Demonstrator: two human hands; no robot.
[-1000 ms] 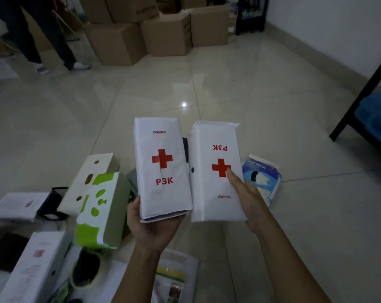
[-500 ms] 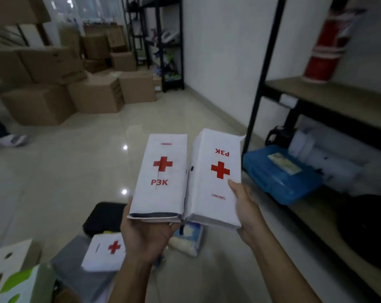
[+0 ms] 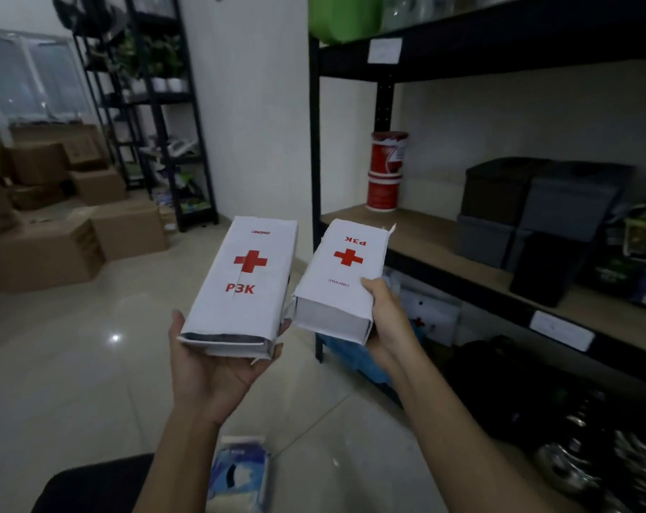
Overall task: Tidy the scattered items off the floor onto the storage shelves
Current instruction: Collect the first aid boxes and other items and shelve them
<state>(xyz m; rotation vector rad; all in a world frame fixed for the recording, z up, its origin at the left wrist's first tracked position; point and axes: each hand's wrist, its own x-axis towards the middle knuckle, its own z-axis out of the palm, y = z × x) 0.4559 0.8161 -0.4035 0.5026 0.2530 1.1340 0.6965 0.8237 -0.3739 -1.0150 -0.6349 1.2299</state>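
The left hand cups one white first-aid box from beneath; the right hand pinches a second box by its near corner. Both lie lengthwise away from the person. The wooden shelf (its front-left corner seemingly bare) sits just ahead-right, nearer the right hand.

White wall, glossy tiled floor, window at left, stacked cardboard boxes, dim light.

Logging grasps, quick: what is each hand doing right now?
Left hand: holds the upright-printed P3K box from beneath.
Right hand: grips the upside-down P3K box.
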